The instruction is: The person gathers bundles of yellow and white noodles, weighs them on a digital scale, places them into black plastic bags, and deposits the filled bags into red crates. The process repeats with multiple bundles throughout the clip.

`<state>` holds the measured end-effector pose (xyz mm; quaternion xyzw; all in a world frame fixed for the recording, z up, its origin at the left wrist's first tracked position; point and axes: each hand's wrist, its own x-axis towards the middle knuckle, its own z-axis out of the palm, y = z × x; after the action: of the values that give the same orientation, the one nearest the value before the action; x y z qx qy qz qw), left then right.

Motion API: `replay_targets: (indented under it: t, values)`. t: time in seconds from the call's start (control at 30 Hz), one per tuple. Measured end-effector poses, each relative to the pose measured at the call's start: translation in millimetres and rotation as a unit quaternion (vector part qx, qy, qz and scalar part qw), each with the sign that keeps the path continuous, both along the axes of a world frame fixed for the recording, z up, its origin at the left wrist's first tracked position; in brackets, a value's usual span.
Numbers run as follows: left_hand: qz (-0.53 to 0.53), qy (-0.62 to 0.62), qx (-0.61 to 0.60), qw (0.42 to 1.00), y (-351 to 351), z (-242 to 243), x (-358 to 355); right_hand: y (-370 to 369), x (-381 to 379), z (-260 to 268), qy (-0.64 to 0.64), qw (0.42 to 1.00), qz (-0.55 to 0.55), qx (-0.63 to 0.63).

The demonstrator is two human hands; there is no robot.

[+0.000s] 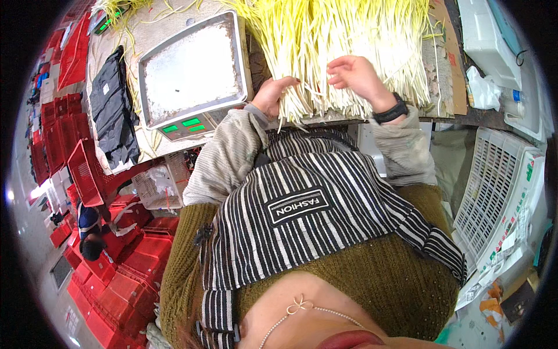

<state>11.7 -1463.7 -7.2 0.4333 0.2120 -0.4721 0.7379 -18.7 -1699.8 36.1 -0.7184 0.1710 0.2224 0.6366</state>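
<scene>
A thick spread of blanched yellow chives (375, 39) lies on the table, yellow leaves away from me and white stalk ends towards me. At its left edge, my left hand (274, 95) grips a bunch of the stalks (295, 104). Its thumb lies across the top, and most of its fingers are hidden. My right hand (355, 76), with a black band (391, 110) on the wrist, is over the middle of the spread. Its fingers are bent and slightly apart, and I see nothing held in them.
Left of the chives stands a weighing scale (194, 65) with lit green displays. Beyond it lies a folded black plastic bag (114, 109). Red crates (130, 261) and a person (90, 231) are at lower left. A white plastic crate (492, 192) and foam box (490, 41) stand right.
</scene>
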Motion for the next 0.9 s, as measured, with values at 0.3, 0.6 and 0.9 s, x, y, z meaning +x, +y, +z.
replay_targets:
  t: [0.3,0.6,0.9]
  values:
    - [0.004,0.013,-0.163,0.986,-2,-12,4,-7,-7,-6,0.018,0.978,-0.086,0.189]
    - [-0.003,0.04,-0.208,0.977,6,-17,7,9,-8,-12,0.063,0.975,0.034,0.21]
    - [0.004,0.039,-0.231,0.972,13,-22,4,17,-18,-6,-0.194,0.934,0.085,-0.287]
